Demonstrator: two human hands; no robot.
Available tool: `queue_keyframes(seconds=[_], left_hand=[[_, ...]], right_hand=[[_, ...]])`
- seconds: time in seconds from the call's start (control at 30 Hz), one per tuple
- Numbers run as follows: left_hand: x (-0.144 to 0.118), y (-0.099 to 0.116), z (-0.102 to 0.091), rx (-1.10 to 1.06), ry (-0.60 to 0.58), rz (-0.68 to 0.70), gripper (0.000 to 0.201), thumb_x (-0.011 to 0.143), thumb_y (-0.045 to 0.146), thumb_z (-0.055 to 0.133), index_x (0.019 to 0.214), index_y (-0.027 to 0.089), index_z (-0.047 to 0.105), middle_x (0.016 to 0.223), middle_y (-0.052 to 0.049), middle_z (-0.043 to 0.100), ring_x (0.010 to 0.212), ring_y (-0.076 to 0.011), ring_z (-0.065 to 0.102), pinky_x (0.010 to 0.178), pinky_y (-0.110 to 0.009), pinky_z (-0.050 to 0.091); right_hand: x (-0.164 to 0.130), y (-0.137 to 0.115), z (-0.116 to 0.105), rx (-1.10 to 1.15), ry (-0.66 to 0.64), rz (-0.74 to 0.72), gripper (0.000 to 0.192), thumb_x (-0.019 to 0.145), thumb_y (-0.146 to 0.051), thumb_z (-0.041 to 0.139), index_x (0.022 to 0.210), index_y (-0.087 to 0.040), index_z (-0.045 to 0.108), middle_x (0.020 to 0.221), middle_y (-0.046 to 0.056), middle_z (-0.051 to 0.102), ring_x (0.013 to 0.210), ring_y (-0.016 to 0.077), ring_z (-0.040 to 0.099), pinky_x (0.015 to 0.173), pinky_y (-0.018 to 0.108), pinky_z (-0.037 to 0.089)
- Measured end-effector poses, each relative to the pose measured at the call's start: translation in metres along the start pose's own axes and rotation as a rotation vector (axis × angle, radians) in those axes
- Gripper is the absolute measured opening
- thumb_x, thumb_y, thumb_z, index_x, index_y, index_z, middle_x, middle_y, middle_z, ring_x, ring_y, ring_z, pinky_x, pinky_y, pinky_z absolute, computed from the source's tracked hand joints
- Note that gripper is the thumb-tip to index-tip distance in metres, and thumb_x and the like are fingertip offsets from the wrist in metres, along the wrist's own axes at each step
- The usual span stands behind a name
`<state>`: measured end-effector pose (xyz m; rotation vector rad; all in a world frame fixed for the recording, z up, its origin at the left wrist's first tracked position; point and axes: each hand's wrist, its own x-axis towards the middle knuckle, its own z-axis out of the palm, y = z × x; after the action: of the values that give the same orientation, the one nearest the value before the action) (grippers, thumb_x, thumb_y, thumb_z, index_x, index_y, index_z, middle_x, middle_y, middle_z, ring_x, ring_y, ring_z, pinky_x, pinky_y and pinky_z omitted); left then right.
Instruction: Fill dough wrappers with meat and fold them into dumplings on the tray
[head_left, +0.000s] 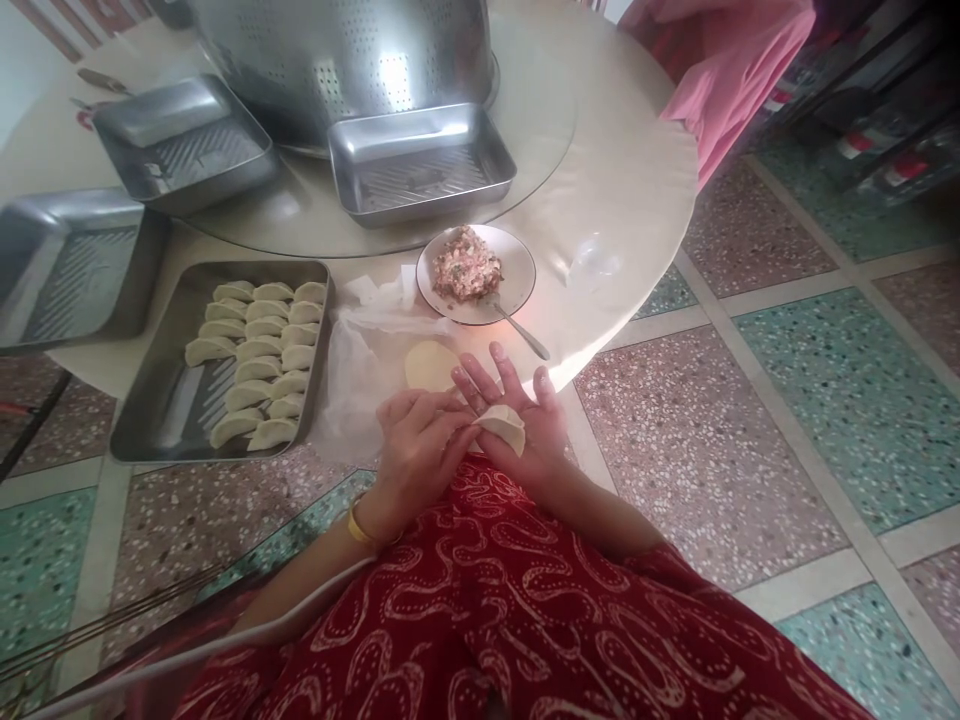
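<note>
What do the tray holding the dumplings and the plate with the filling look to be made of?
The tray looks like brushed stainless steel: grey, dull sheen, ribbed floor. The plate seems glazed ceramic, possibly melamine: glossy white with a thin dark rim line.

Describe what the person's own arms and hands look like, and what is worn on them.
Both forearms are bare, with no sleeves or gloves. The left hand has a yellow bangle at the wrist. The right hand shows no ring or band. A red garment with white swirls lies below.
</note>
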<state>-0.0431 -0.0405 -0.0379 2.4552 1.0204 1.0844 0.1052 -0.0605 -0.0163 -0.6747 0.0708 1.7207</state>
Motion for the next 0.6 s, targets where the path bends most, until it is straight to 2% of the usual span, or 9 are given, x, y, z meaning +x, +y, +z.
queue_keyframes(seconds=[0.23,0.43,0.6], left_hand=[[-0.0001,-0.0015,-0.0077,0.020,-0.015,-0.012,0.019,0.082,0.035,0.074,0.084,0.020,0.063,0.092,-0.003,0.070,0.085,-0.0203,0.061,0.083,-0.040,0.039],[0.0000,-0.0026,-0.0072,0.007,-0.088,-0.008,0.004,0.086,0.021,0.067,0.086,0.021,0.063,0.092,-0.003,0.066,0.086,-0.0194,0.060,0.081,-0.038,0.039],[0.0014,-0.0042,-0.0100,0.039,-0.061,0.032,0.017,0.083,0.026,0.072,0.076,0.020,0.058,0.090,-0.003,0.065,0.082,-0.0183,0.059,0.081,-0.038,0.039]], right_hand=[[-0.0003,-0.0008,0.0002,-0.005,-0.007,0.041,0.057,0.098,-0.058,0.015,0.140,-0.032,0.045,0.126,0.004,0.066,0.112,0.0187,0.062,0.094,0.039,0.051],[0.0008,0.0032,-0.0035,0.015,-0.085,0.053,0.056,0.099,-0.057,0.017,0.140,-0.031,0.045,0.123,0.003,0.066,0.110,0.0166,0.062,0.099,0.036,0.047],[0.0042,0.0035,-0.0090,0.034,-0.136,0.056,0.057,0.098,-0.058,0.016,0.135,-0.030,0.050,0.123,0.002,0.067,0.110,0.0171,0.062,0.098,0.038,0.048]])
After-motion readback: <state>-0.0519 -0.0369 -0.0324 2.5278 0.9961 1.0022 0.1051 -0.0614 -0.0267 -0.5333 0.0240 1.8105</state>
